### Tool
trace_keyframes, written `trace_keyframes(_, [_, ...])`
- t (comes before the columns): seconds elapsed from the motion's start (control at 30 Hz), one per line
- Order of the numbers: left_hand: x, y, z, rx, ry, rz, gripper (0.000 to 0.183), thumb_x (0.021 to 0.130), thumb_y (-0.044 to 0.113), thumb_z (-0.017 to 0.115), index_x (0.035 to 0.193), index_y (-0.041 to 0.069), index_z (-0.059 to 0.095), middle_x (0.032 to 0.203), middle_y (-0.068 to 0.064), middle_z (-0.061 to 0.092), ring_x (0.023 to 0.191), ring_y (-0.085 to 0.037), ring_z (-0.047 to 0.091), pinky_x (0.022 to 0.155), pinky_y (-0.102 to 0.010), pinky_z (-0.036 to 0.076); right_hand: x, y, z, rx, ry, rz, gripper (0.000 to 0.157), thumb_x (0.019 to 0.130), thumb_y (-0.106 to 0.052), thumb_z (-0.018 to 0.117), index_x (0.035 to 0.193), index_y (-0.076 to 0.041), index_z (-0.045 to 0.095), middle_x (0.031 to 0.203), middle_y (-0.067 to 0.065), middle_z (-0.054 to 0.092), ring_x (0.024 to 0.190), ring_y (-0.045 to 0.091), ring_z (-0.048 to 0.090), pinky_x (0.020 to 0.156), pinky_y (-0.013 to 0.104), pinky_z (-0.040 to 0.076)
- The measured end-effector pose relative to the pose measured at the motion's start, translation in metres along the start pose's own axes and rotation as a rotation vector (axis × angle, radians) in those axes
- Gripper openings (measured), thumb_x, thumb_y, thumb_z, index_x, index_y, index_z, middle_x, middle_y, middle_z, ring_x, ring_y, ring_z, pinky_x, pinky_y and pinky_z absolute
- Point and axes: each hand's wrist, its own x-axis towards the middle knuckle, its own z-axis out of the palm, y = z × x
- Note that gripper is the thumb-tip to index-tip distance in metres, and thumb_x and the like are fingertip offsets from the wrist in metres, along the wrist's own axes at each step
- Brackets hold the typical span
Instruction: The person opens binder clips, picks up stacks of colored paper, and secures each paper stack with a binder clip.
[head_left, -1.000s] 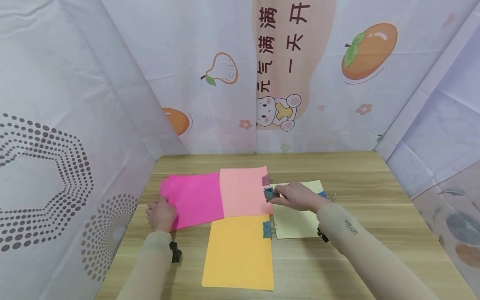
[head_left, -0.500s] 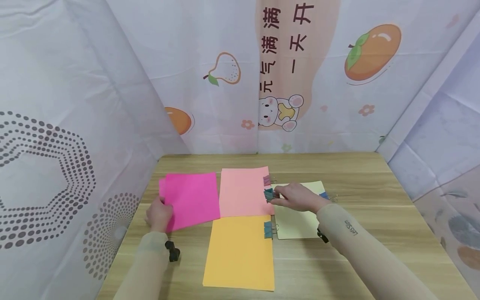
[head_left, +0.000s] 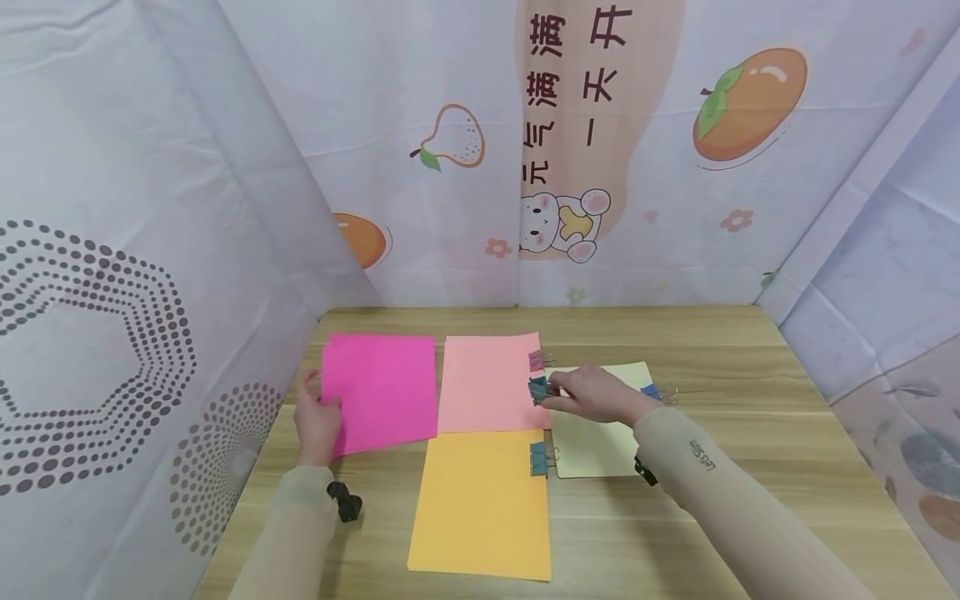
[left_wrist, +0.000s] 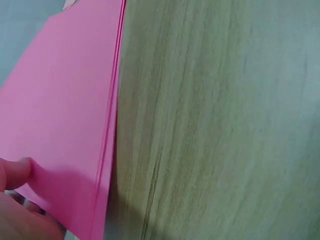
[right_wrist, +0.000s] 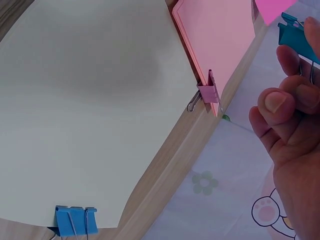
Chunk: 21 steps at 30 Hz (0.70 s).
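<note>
At the left of the table lies a stack of magenta paper [head_left: 382, 387], its sheets almost even at the edges. My left hand [head_left: 317, 427] is at its left edge; in the left wrist view the thumb [left_wrist: 19, 172] lies on top of the paper while the other fingers are at and below the edge. My right hand [head_left: 600, 394] pinches a teal binder clip [head_left: 538, 390] by its wire handles, over the border between the light pink paper [head_left: 487, 383] and the cream paper [head_left: 596, 446]. In the right wrist view the clip [right_wrist: 296, 41] grips no paper.
A purple binder clip [head_left: 536, 360] grips the light pink stack's right edge. Orange-yellow paper [head_left: 480, 508] lies in front, with another teal clip [head_left: 538, 458] on it. A blue clip [head_left: 651, 392] is on the cream stack. Printed curtains [head_left: 420, 275] stand behind the wooden table [head_left: 675, 333].
The magenta sheets have come closer into line, the strip sticking out at their left shrinking. My left hand has shifted slightly along that edge. The right hand has stayed still with the clip.
</note>
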Motion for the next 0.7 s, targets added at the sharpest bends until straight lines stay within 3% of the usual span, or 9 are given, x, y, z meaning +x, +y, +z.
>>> trace_keyframes(0.07, [0.0009, -0.0006, -0.0007, -0.060, 0.001, 0.004, 0.073, 0.100, -0.004, 0.052, 0.162, 0.019, 0.021, 0.134, -0.025, 0.053, 0.116, -0.040, 0.055, 0.097, -0.055, 0.047, 0.0002, -0.0009, -0.0001, 0.000, 0.000, -0.003, 0.026, 0.103, -0.038, 0.060, 0.095, -0.013, 0.063, 0.070, -0.009, 0.055, 0.059, 0.005, 0.044, 0.059, 0.024, 0.040])
trace_keyframes(0.13, [0.0010, -0.0005, -0.0011, -0.086, 0.003, 0.004, 0.073, 0.101, -0.002, 0.052, 0.163, 0.021, 0.020, 0.135, -0.024, 0.053, 0.117, -0.039, 0.054, 0.098, -0.055, 0.047, 0.0005, -0.0018, -0.0001, 0.000, -0.002, -0.002, 0.027, 0.103, -0.039, 0.060, 0.096, -0.013, 0.063, 0.071, -0.008, 0.056, 0.059, 0.005, 0.044, 0.059, 0.024, 0.040])
trace_keyframes(0.37, [-0.0006, 0.0013, -0.0010, -0.061, 0.051, 0.038, 0.048, 0.103, 0.000, 0.049, 0.151, 0.003, 0.039, 0.135, -0.025, 0.052, 0.122, -0.038, 0.051, 0.102, -0.052, 0.044, 0.0018, -0.0031, 0.0001, -0.002, -0.009, 0.002, 0.029, 0.103, -0.041, 0.059, 0.098, -0.014, 0.064, 0.071, -0.007, 0.058, 0.058, 0.005, 0.045, 0.060, 0.025, 0.042])
trace_keyframes(0.7, [-0.0016, 0.0077, -0.0030, -0.094, 0.083, 0.047, 0.033, 0.105, 0.004, 0.050, 0.136, -0.001, 0.044, 0.124, -0.020, 0.047, 0.117, -0.034, 0.047, 0.101, -0.051, 0.041, 0.0031, -0.0055, -0.0019, 0.012, -0.014, -0.004, 0.026, 0.104, -0.040, 0.058, 0.095, -0.016, 0.062, 0.069, -0.007, 0.056, 0.057, 0.005, 0.044, 0.059, 0.025, 0.040])
